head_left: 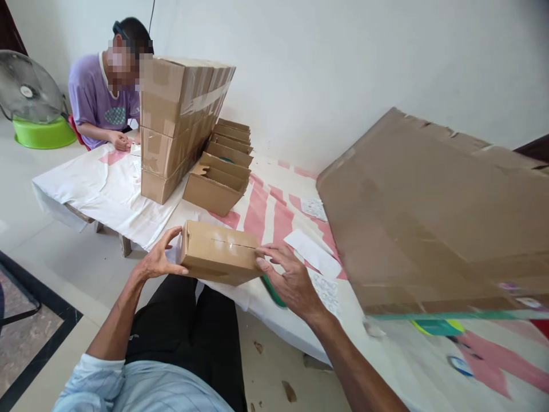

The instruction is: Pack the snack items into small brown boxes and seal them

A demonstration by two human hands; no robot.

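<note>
A small brown cardboard box, its top flaps closed along a middle seam with shiny tape over part of it, is held at the near table edge above my lap. My left hand grips its left end, thumb low and fingers at the upper corner. At the opposite end, the fingers and thumb of my right hand pinch the box near the seam. Under my right wrist a green curved object shows only in part; its kind is hidden.
Stacked taped boxes stand at the left, beside a row of open boxes. A large cardboard carton fills the right side. White paper lies on the cloth-covered table. Across it sits another person, near a fan.
</note>
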